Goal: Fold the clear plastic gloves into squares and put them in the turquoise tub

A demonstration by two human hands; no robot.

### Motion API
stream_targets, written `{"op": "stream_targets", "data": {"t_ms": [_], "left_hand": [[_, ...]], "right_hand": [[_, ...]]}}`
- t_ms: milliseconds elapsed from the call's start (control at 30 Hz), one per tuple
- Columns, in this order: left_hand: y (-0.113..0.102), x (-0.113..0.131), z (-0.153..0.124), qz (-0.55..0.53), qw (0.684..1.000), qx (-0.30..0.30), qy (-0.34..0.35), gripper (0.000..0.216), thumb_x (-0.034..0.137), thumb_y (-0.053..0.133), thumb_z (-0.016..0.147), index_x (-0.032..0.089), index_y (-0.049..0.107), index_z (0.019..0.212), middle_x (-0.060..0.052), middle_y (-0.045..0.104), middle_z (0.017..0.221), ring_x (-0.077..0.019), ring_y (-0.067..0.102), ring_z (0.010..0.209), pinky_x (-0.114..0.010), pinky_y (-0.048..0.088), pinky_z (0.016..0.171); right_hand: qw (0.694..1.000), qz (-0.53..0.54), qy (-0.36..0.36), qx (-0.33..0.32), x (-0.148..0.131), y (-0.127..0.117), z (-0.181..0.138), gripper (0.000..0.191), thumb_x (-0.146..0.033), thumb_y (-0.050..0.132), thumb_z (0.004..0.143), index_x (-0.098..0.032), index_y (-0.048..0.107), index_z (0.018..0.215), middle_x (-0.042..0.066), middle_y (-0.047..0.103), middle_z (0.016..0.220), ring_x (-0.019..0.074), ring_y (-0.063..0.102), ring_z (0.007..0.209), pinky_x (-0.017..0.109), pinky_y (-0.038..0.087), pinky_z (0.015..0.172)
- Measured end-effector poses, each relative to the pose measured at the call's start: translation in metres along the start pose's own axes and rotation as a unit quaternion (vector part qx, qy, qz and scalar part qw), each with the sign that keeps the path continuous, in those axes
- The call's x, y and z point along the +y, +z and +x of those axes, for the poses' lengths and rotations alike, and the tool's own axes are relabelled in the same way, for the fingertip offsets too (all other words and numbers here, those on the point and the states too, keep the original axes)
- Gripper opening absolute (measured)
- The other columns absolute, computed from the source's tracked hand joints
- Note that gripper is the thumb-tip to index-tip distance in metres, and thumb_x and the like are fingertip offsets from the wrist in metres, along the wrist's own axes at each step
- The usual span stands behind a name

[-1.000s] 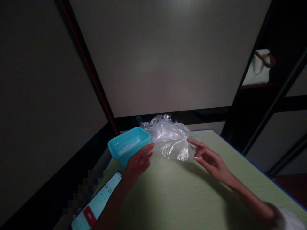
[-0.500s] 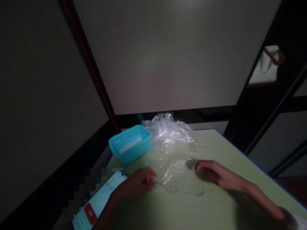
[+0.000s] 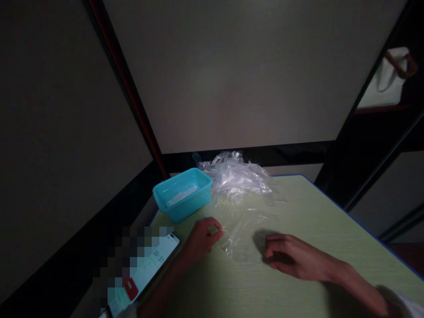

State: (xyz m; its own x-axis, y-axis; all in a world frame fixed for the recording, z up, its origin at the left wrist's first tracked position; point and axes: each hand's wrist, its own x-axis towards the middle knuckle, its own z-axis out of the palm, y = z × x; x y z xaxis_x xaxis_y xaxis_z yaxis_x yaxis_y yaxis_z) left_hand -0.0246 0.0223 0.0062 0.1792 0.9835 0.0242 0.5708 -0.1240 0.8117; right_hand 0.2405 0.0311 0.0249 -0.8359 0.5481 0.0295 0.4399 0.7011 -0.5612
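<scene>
A clear plastic sheet [image 3: 243, 238] lies flat on the pale green table [image 3: 318, 221], between my two hands. My left hand [image 3: 202, 236] pinches the sheet's left edge with thumb and fingertips. My right hand [image 3: 291, 258] rests on the table just right of the sheet, fingers curled under; whether they hold its edge is hidden. Behind the sheet sits a crumpled heap of clear plastic [image 3: 236, 176]. A turquoise plastic tub [image 3: 182, 198] with something pale inside stands at the table's far left corner.
A phone [image 3: 145, 271] with a lit screen and a red button lies at the table's near left edge. Grey wall panels and dark frames stand behind the table. A pale bag [image 3: 387, 81] sits on a shelf at the upper right.
Both hands drew back from the plastic heap toward me, pulling one clear sheet off it and laying it flat on the table. The left hand went from open to a pinch.
</scene>
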Motion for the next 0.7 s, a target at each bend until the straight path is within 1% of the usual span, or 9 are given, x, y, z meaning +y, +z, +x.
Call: {"op": "stream_targets", "data": {"t_ms": [33, 133, 233, 300, 367, 467, 533, 600, 700], "left_hand": [[0.006, 0.0, 0.003, 0.01, 0.999, 0.031, 0.005, 0.008, 0.017, 0.052, 0.074, 0.014, 0.056, 0.08, 0.001, 0.058, 0.072, -0.0066, 0.045, 0.041, -0.017, 0.035, 0.038], [0.02, 0.0, 0.005, 0.045, 0.992, 0.112, 0.033, 0.026, 0.007, 0.05, 0.07, 0.016, 0.055, 0.095, -0.003, 0.059, 0.088, -0.0104, 0.053, 0.057, -0.021, 0.045, 0.053], [0.029, 0.003, -0.001, 0.07, 0.985, 0.136, 0.076, 0.029, 0.002, 0.045, 0.071, 0.016, 0.056, 0.095, -0.006, 0.058, 0.098, -0.0147, 0.057, 0.076, -0.026, 0.049, 0.067], [0.035, 0.004, -0.007, 0.083, 0.984, 0.122, 0.104, 0.026, 0.003, 0.044, 0.073, 0.015, 0.058, 0.09, -0.006, 0.059, 0.096, -0.0166, 0.059, 0.084, -0.027, 0.05, 0.075], [0.041, 0.004, -0.012, 0.097, 0.982, 0.1, 0.125, 0.025, 0.003, 0.044, 0.073, 0.015, 0.06, 0.09, -0.008, 0.061, 0.097, -0.0186, 0.059, 0.092, -0.031, 0.048, 0.084], [0.051, 0.0, -0.016, 0.116, 0.981, 0.07, 0.139, 0.034, 0.006, 0.047, 0.074, 0.014, 0.059, 0.104, -0.012, 0.058, 0.115, -0.0229, 0.054, 0.109, -0.038, 0.043, 0.096], [0.055, -0.002, -0.017, 0.138, 0.979, 0.048, 0.14, 0.041, 0.008, 0.048, 0.075, 0.012, 0.053, 0.116, -0.015, 0.051, 0.127, -0.0254, 0.048, 0.118, -0.042, 0.039, 0.1], [0.057, -0.003, -0.018, 0.19, 0.971, 0.014, 0.143, 0.047, 0.012, 0.049, 0.078, 0.009, 0.045, 0.126, -0.017, 0.042, 0.136, -0.027, 0.039, 0.126, -0.043, 0.035, 0.104], [0.056, 0.0, -0.019, 0.293, 0.941, -0.038, 0.165, 0.054, 0.021, 0.048, 0.084, 0.005, 0.032, 0.134, -0.019, 0.029, 0.144, -0.0273, 0.024, 0.133, -0.044, 0.029, 0.107]], "right_hand": [[1.0, 0.002, 0.001, -0.002, 0.0, 0.0, 0.0, 0.008, -0.01, 0.053, 0.076, -0.016, 0.056, 0.074, 0.002, 0.055, 0.075, 0.0158, 0.053, 0.072, 0.028, 0.041, 0.064], [1.0, 0.009, 0.0, -0.011, 0.002, 0.002, -0.001, 0.008, -0.008, 0.053, 0.074, -0.016, 0.056, 0.072, 0.002, 0.055, 0.073, 0.0145, 0.052, 0.068, 0.027, 0.04, 0.061], [1.0, 0.011, 0.006, -0.019, 0.004, 0.004, -0.001, 0.011, -0.006, 0.052, 0.07, -0.016, 0.055, 0.07, 0.0, 0.054, 0.07, 0.0127, 0.05, 0.064, 0.025, 0.038, 0.059], [1.0, 0.015, 0.009, -0.024, 0.004, 0.005, -0.002, 0.012, -0.005, 0.052, 0.068, -0.016, 0.054, 0.068, -0.001, 0.053, 0.067, 0.0114, 0.048, 0.061, 0.024, 0.036, 0.057], [0.999, 0.019, 0.01, -0.027, 0.004, 0.006, -0.003, 0.012, -0.004, 0.053, 0.066, -0.016, 0.053, 0.065, -0.002, 0.051, 0.064, 0.0105, 0.046, 0.058, 0.023, 0.035, 0.055], [1.0, 0.013, 0.007, -0.018, 0.003, 0.007, -0.003, 0.012, -0.005, 0.054, 0.064, -0.016, 0.053, 0.063, -0.002, 0.051, 0.062, 0.0106, 0.046, 0.058, 0.023, 0.035, 0.055], [1.0, 0.008, 0.005, -0.008, 0.003, 0.008, -0.003, 0.011, -0.006, 0.054, 0.064, -0.016, 0.053, 0.063, -0.001, 0.052, 0.062, 0.011, 0.046, 0.057, 0.024, 0.035, 0.055], [1.0, 0.005, 0.008, -0.004, 0.002, 0.008, -0.003, 0.01, -0.006, 0.054, 0.064, -0.016, 0.054, 0.063, -0.001, 0.052, 0.061, 0.011, 0.046, 0.057, 0.024, 0.035, 0.055], [1.0, 0.008, 0.009, -0.01, 0.001, 0.007, -0.003, 0.011, -0.006, 0.055, 0.063, -0.016, 0.054, 0.062, -0.002, 0.051, 0.059, 0.0104, 0.046, 0.055, 0.023, 0.035, 0.054]]}}
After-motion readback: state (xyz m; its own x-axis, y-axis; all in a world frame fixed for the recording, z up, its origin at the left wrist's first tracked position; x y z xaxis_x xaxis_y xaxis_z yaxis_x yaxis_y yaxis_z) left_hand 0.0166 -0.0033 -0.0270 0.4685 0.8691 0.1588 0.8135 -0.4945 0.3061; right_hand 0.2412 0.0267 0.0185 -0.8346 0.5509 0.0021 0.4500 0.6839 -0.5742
